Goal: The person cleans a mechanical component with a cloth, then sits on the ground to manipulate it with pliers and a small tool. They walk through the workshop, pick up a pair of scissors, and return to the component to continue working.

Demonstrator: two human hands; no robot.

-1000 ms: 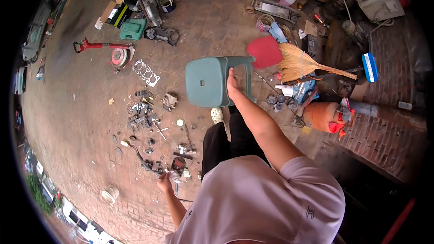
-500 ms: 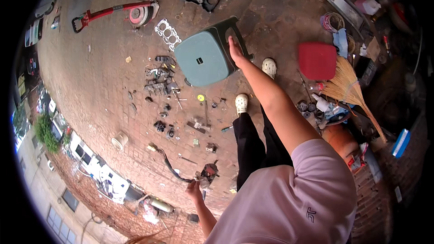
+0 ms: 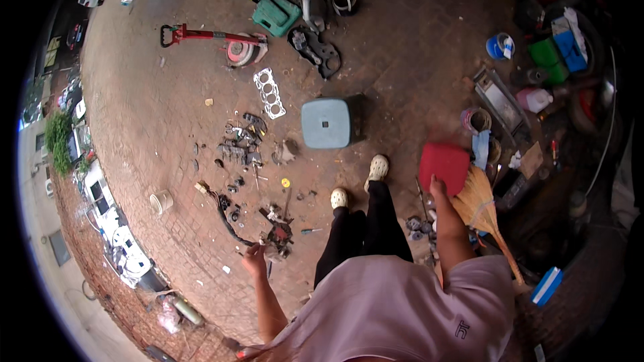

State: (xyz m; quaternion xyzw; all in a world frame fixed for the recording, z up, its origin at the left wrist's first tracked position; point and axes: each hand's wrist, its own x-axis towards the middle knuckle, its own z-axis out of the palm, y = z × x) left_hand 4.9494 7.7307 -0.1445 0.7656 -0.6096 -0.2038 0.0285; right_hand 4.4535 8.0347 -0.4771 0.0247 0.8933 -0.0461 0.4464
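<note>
On the left, my left hand (image 3: 255, 260) is closed on a dark wiring harness (image 3: 230, 222), which stretches away toward a pale connector. A red-and-black part (image 3: 280, 232) hangs beside that hand; how it is attached is unclear. My right hand (image 3: 438, 188) holds nothing I can see, its fingers partly showing and somewhat apart. It appears over a red square panel (image 3: 444, 164), and I cannot tell whether it touches it. Ahead of my feet, a grey-green plastic stool (image 3: 326, 123) stands upright on the ground, apart from both hands.
A straw broom (image 3: 484, 204) lies at right beside rags and tubs. Several loose engine parts (image 3: 238, 151), a white head gasket (image 3: 270, 94) and a white bucket (image 3: 161, 202) lie on the left. A red-handled tool (image 3: 201, 35) and a green case (image 3: 276, 15) are farther off.
The stool, tilted and raised by my right hand before, now stands on the ground, let go. My right hand has dropped to the right. My left hand has carried the wiring harness leftward.
</note>
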